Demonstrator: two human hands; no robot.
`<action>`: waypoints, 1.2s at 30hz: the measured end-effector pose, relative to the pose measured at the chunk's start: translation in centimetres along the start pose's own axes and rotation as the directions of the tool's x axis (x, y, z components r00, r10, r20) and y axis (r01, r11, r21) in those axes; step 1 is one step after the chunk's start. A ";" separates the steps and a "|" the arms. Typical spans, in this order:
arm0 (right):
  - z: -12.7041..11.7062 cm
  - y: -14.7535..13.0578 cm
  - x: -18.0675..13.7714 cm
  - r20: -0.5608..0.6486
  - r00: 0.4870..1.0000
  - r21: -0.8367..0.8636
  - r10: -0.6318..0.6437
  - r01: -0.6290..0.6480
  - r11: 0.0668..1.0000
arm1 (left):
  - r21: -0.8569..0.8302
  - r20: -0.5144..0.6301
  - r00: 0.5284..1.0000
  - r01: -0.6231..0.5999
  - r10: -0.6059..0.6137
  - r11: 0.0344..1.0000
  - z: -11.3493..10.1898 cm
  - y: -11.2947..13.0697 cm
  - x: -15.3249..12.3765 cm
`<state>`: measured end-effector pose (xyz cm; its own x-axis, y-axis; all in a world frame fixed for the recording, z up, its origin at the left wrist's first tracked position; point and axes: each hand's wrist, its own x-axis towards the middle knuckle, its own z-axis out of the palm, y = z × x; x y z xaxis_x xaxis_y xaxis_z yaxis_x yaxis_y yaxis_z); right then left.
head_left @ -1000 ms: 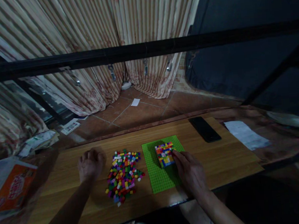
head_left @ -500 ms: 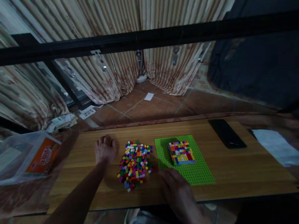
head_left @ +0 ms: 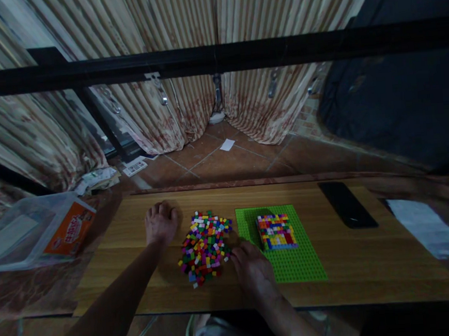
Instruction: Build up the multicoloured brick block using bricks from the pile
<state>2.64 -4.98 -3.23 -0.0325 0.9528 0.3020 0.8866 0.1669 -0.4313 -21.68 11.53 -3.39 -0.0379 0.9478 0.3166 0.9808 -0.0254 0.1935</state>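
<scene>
A loose pile of small coloured building bricks [head_left: 205, 247] lies on the wooden table. Just left of it, my left hand [head_left: 161, 224] rests on the tabletop, fingers curled in and no brick visible in them. My right hand [head_left: 251, 267] is at the pile's right edge, its thumb and forefinger drawn together by the outermost bricks. Whatever lies between those fingertips is too small and dark to make out. Right of the pile is a green studded baseplate [head_left: 298, 266]. A multicoloured block of stacked bricks [head_left: 276, 231] stands on it.
A black phone [head_left: 347, 205] lies on the table's right side. Beyond the table [head_left: 396, 273] are a white paper sheet [head_left: 431, 227] at right and a clear plastic box [head_left: 27, 230] with an orange label at left. A dark rail [head_left: 185, 61] and striped curtains [head_left: 189, 108] are behind.
My right hand has moved left and slightly forward, from beside the baseplate's near left corner to the pile's edge. My left hand stays in place; the view has shifted slightly.
</scene>
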 end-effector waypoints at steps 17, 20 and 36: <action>-7.1 8.2 -1.1 -0.228 0.892 0.506 0.391 -0.234 0.830 | 0.021 0.000 1.000 -0.001 0.001 1.000 -0.1 -0.2 0.2; -6.7 9.5 -0.5 -0.251 0.858 0.542 0.448 -0.259 0.799 | 0.022 0.003 1.000 0.000 0.000 1.000 0.0 -0.2 0.3; -5.2 10.1 0.6 -0.130 0.793 0.752 0.596 -0.313 0.580 | 0.039 0.039 0.999 -0.018 0.016 0.999 -0.1 -0.4 0.5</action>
<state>14.00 -4.06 -3.03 0.5624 0.8216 0.0932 0.1779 -0.0101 -0.9840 -22.09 11.96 -3.28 -0.0144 0.9591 0.2828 0.9880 -0.0298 0.1516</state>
